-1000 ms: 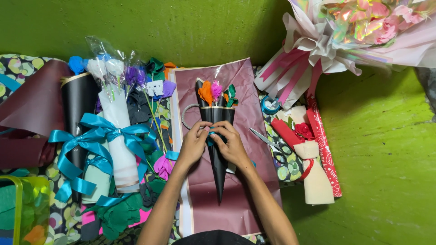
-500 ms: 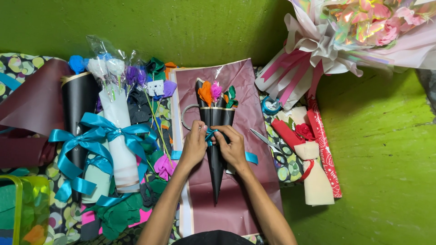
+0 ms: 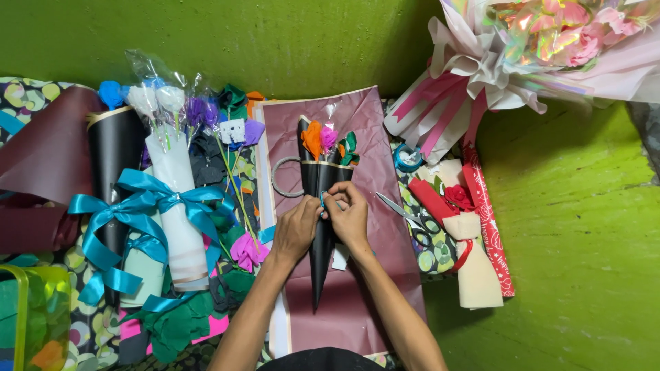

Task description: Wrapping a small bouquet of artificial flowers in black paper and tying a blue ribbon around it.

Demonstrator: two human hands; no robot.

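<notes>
Both hands meet over the black paper cone (image 3: 322, 227): the left hand (image 3: 297, 230) and right hand (image 3: 349, 216) have fingers curled narrow, pinching a short teal ribbon (image 3: 322, 199) against it. Half a second ago a ribbon tail trailed right of the wrist; now it is gathered in. The cone lies on maroon wrapping paper (image 3: 371, 137), its long axis vertical in view, tip toward the person, paper flowers (image 3: 328, 139) at the far end.
</notes>
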